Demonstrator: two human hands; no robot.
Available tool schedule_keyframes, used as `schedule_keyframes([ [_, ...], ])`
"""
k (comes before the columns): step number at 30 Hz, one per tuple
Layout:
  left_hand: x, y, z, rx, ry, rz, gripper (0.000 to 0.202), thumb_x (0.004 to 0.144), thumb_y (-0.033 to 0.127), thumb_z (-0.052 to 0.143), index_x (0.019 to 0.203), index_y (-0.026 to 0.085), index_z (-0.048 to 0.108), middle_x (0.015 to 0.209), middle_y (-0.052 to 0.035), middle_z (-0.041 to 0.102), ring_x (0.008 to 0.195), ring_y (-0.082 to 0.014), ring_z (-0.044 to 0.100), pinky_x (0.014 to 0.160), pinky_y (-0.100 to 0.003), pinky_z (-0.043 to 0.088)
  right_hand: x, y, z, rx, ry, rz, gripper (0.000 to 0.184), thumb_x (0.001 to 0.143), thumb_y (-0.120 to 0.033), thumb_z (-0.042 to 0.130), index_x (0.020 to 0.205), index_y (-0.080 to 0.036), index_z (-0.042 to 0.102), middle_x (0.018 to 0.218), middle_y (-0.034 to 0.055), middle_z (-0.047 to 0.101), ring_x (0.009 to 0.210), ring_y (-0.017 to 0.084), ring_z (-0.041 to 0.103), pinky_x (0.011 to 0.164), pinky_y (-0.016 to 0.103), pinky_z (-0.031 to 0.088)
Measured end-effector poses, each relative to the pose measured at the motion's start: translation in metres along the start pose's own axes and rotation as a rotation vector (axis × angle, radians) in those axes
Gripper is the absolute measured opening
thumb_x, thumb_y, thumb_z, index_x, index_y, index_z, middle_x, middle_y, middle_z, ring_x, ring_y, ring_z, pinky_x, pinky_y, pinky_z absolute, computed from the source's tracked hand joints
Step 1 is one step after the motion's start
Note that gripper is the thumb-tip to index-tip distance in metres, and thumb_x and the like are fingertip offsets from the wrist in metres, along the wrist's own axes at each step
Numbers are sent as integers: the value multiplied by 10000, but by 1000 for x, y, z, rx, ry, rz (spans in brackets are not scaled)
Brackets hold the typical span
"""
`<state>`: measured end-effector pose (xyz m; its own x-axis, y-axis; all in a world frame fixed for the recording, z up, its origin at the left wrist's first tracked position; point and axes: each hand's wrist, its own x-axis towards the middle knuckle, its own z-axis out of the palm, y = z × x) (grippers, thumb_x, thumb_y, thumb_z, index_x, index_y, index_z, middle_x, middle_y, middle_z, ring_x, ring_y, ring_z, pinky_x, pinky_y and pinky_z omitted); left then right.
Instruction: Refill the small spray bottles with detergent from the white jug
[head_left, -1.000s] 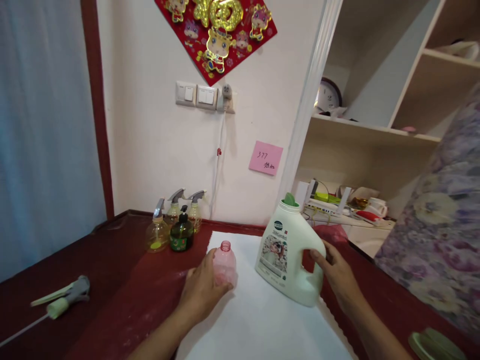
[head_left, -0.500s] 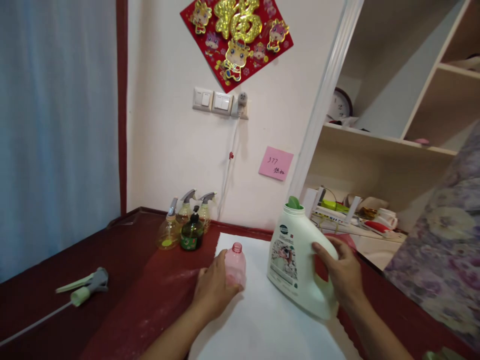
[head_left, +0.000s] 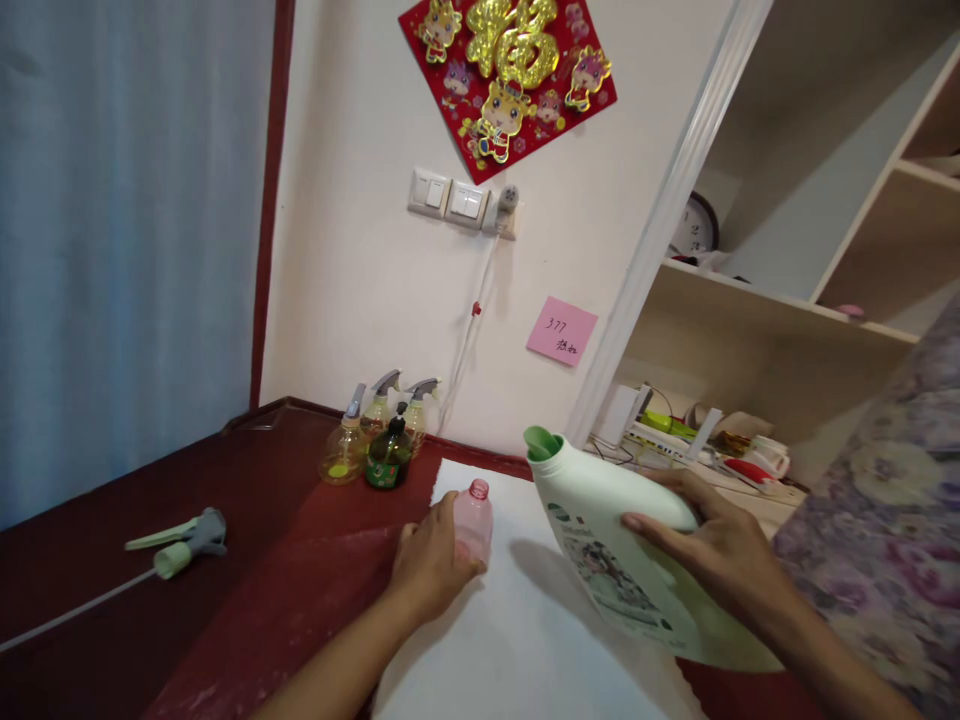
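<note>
My left hand (head_left: 433,562) is closed around a small clear pink bottle (head_left: 474,525), which stands upright and uncapped on a white sheet (head_left: 525,640). In my right hand (head_left: 724,545) is a large pale green detergent jug (head_left: 607,530), gripped by its handle. The jug is tilted to the left, its green pour spout (head_left: 543,443) uncapped and pointing toward the pink bottle but apart from it, higher and to the right. Nothing is seen flowing from the spout.
A detached spray trigger head (head_left: 184,543) with a long tube lies on the dark red table (head_left: 247,600) at left. Behind stand several spray bottles (head_left: 345,450) and a dark green pump bottle (head_left: 388,455). At right are shelves (head_left: 780,305) and a floral cloth (head_left: 885,500).
My right hand has tipped the jug from nearly upright over to the left, lifting it off the sheet. My left hand stays on the pink bottle. The view has shifted slightly.
</note>
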<state>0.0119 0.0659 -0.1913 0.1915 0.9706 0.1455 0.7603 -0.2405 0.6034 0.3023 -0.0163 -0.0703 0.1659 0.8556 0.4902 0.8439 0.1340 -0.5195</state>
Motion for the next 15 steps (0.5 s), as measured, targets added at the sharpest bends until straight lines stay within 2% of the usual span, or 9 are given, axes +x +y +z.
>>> schedule_keyframes([
  [4, -1, -3, 1, -1, 5, 13, 814, 755, 323, 681, 1488, 271, 333, 1551, -118, 502, 1396, -312, 492, 1110, -477, 337, -2, -4, 0, -97, -120, -55, 545, 748, -689, 696, 1125, -297, 665, 967, 10, 785, 839, 269, 733, 701, 356, 553],
  [7, -2, -4, 2, -8, 7, 12, 827, 752, 317, 679, 1497, 257, 326, 1541, -123, 513, 1397, -314, 492, 1109, -480, 336, 0, -12, 1, -165, -175, -87, 565, 754, -718, 674, 1141, -306, 658, 942, 5, 778, 804, 260, 722, 702, 369, 543],
  [11, -3, -5, 2, -15, 12, 14, 833, 740, 340, 691, 1489, 222, 346, 1550, -148, 497, 1373, -341, 512, 1095, -485, 345, 1, -20, 3, -269, -188, -148, 530, 767, -713, 661, 1123, -320, 666, 932, 6, 780, 813, 277, 721, 698, 384, 530],
  [15, -3, -5, 3, -22, 6, 19, 861, 735, 366, 700, 1498, 194, 339, 1505, -164, 540, 1361, -361, 520, 1074, -495, 365, 3, -21, 6, -363, -161, -225, 460, 801, -656, 665, 1136, -341, 658, 919, 9, 785, 814, 288, 727, 681, 383, 524],
])
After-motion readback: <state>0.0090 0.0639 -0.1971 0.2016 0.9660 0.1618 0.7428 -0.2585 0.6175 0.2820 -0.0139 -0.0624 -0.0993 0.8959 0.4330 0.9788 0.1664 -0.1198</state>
